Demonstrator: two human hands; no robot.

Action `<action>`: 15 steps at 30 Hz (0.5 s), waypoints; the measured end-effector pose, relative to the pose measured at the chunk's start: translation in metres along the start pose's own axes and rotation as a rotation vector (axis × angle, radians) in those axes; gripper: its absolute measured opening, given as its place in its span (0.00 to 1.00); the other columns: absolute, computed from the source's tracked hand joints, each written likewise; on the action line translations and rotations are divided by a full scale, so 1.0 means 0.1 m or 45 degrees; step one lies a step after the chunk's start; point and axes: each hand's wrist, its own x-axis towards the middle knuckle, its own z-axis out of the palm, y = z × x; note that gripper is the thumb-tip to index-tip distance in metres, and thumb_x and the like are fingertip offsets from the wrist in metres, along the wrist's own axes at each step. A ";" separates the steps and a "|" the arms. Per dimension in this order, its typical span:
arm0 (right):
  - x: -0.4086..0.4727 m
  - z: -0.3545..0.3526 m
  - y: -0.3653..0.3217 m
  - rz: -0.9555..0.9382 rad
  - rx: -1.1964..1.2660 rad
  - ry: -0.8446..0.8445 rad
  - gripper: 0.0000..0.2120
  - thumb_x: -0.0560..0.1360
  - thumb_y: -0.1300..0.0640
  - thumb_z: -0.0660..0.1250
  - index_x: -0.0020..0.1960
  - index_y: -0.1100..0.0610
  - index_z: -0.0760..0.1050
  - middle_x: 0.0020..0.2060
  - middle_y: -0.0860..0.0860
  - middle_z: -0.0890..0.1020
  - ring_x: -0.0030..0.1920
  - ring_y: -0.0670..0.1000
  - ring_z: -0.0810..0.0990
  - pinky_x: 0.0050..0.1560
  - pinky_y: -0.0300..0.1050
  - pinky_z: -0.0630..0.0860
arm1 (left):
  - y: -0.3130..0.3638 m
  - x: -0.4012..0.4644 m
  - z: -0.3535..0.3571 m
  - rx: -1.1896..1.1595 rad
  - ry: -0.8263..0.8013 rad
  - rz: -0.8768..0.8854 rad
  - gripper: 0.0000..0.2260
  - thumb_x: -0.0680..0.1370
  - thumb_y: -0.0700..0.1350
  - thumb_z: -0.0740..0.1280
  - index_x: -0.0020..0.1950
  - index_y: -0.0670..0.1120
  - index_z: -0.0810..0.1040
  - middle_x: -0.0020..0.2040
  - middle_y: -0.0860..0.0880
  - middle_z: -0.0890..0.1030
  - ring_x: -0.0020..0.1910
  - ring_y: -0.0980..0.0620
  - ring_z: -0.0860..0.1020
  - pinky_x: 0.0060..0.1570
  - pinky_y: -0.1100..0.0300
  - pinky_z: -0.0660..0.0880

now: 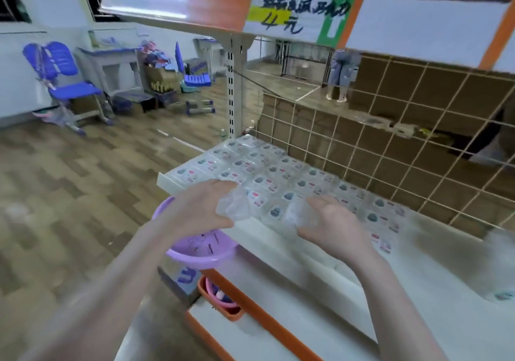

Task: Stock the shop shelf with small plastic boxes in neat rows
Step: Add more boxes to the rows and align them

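- Small plastic boxes (267, 176) are lying flat in rows on the white shelf (320, 263), filling its back left part from the left end toward the wire grid (390, 149); the rows are sitting edge to edge, each lid showing a small printed label.
- Your left hand (203, 204) is gripping one clear box (232, 206) just above the front row, thumb on the near side and fingers curled over the top.
- Your right hand (331, 221) is grasping another clear box (302, 214) beside it, fingers wrapped round it; both held boxes are blurring, so you cannot tell their labels.
- You are holding the two hands close together but apart, over the bare front strip of the shelf, near the last boxes in the row.
- Beneath your left wrist a purple basin (200, 252) is sitting at the shelf's left front corner, overhanging the edge.
- Lower down, an orange tub (223, 309) is resting on the shelf below, holding some pink and dark items that you cannot make out.
- Above, a price sign (295, 15) with handwritten characters is hanging on the upper shelf's orange edge.
- Off to your left, a blue chair (64, 82) is standing on the wooden floor (69, 179) by the wall.
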 end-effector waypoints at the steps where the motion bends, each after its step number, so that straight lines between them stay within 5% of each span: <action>1: 0.07 0.02 -0.03 0.013 -0.002 -0.015 0.27 0.70 0.46 0.68 0.66 0.53 0.69 0.63 0.52 0.73 0.63 0.53 0.72 0.58 0.44 0.69 | -0.06 0.09 -0.01 0.000 -0.022 0.014 0.36 0.69 0.50 0.73 0.74 0.50 0.63 0.70 0.51 0.69 0.68 0.52 0.67 0.63 0.63 0.62; 6: 0.33 0.13 -0.18 0.048 -0.079 -0.039 0.27 0.71 0.48 0.67 0.67 0.52 0.68 0.63 0.50 0.72 0.63 0.51 0.70 0.57 0.41 0.66 | -0.41 0.54 -0.06 -0.052 -0.115 0.113 0.35 0.69 0.49 0.74 0.74 0.51 0.63 0.70 0.52 0.68 0.68 0.54 0.66 0.55 0.72 0.57; 15: 0.71 0.32 -0.56 0.341 -0.121 -0.103 0.30 0.70 0.48 0.68 0.70 0.52 0.65 0.62 0.54 0.73 0.62 0.55 0.70 0.59 0.46 0.69 | -0.92 1.22 -0.10 0.014 -0.310 0.402 0.35 0.71 0.52 0.72 0.75 0.52 0.60 0.73 0.53 0.65 0.71 0.54 0.63 0.61 0.67 0.58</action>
